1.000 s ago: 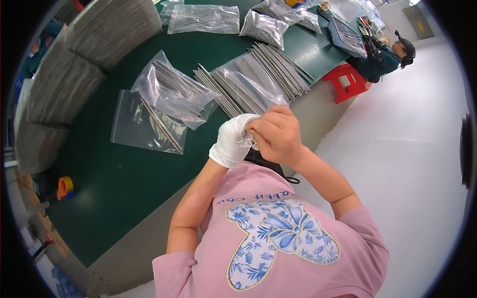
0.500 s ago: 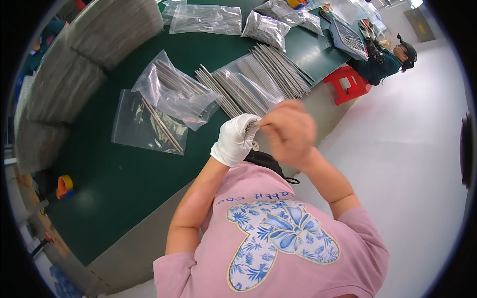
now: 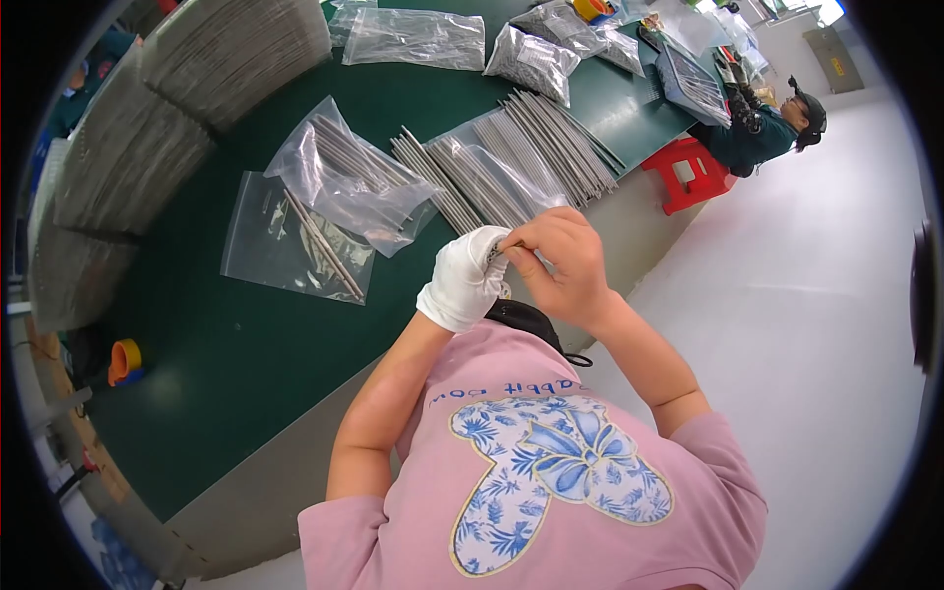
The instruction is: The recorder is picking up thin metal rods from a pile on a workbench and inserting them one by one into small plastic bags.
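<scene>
**Closely paired, just over the front edge of a green bench [image 3: 236, 383]**

At far left, rising in thin, tightly packed layers: grey stacks [image 3: 236, 59]. Below them, standing on edge near the bench's end: an orange-yellow tape roll [image 3: 125, 362]. Farther right, spread flat on dark green: a clear bag [image 3: 251, 236] with a few loose rods [image 3: 323, 246], partly overlapped by a crumpled bag of rods [image 3: 359, 172]. Next along, laid side by side on a slant: rows of grey metal rods [image 3: 556, 147], partly under clear plastic. Behind, toward the far edge: a flattened bag [image 3: 418, 37], then plump bags of small grey pieces [image 3: 534, 64]. At right, near the bench's far end: a blue tray [image 3: 693, 87] of long items. Beside it, seated by a red stool [image 3: 703, 187] in a dark green top and black cap: a co-worker [image 3: 757, 143]. Beyond, filling the right side: a pale, glossy floor [image 3: 787, 265].

Raised in front of a pink shirt [image 3: 590, 501], elbows bent, forearms angled inward: both hands. Gloved in white and curled around a small dark bundle [image 3: 494, 254], partly hidden at the glove's opening: the left hand [image 3: 460, 280]. Bare, knuckles up, thumb and forefinger pinched on a thin piece [image 3: 514, 246] right at that opening: the right hand [image 3: 565, 261]. Too small to tell: the exact kind of either.
</scene>
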A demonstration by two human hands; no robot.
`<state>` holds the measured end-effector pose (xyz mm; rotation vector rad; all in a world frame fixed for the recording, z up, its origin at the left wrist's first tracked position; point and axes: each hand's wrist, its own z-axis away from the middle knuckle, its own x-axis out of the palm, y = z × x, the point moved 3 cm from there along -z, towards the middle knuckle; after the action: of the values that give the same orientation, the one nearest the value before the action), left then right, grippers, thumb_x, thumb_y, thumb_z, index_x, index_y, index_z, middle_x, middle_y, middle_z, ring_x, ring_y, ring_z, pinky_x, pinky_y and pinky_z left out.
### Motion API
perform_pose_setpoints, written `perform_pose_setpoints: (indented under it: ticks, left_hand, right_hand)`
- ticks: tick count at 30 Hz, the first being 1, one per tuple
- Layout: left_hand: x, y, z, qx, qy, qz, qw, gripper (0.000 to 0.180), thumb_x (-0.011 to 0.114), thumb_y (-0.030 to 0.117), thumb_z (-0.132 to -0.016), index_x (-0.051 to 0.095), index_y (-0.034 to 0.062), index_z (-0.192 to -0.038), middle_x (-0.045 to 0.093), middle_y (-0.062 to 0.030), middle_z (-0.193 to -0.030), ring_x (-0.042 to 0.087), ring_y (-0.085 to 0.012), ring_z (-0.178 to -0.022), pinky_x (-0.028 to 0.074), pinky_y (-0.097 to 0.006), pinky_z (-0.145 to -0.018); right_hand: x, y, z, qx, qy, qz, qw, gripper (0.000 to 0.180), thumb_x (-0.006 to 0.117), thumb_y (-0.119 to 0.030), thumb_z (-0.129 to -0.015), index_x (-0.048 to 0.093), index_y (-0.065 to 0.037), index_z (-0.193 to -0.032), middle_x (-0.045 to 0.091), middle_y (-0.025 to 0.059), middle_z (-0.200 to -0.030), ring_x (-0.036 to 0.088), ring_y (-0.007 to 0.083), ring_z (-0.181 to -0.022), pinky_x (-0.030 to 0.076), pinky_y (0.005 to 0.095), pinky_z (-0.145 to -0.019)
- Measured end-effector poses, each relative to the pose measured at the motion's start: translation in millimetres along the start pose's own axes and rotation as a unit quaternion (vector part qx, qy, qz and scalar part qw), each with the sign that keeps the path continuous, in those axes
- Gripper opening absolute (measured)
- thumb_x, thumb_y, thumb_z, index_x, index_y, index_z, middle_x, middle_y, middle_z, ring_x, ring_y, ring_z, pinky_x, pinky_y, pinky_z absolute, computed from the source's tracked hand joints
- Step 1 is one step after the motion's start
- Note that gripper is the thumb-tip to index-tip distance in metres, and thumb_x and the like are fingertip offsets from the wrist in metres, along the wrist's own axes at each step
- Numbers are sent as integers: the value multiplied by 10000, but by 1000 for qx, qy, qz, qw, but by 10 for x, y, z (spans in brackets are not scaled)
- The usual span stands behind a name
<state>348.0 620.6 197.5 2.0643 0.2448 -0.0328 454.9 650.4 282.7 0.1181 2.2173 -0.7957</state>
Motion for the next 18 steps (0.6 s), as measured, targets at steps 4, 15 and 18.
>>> perform_pose_setpoints:
  ticks: [4,15,18]
  left_hand:
    - [2,8,-7,4,-14,-20,1000,159,588,15,-738,564,55,-890,593,-110,-774,583,-308,-693,476,-334,-599]
    - [-17,34,-6,-9,-24,-2,1000,231,572,-22,-686,575,71,-898,597,-108,-799,584,-312,-720,484,-329,-621]
    - [-19,42,-2,-25,-20,7,999,247,573,-26,-674,577,74,-899,598,-110,-806,583,-314,-727,486,-327,-629]
  right_hand:
    - [-4,0,-10,6,-11,-4,1000,77,621,-5,-685,592,-55,-736,593,33,-649,551,183,-566,403,288,-623]
    - [-22,-98,-31,-56,-6,71,996,81,635,-56,-644,591,-80,-707,588,34,-650,558,199,-567,422,299,-608]
    - [-33,-110,-47,-56,-14,84,995,80,637,-64,-638,594,-81,-703,591,31,-655,560,196,-568,425,298,-611]
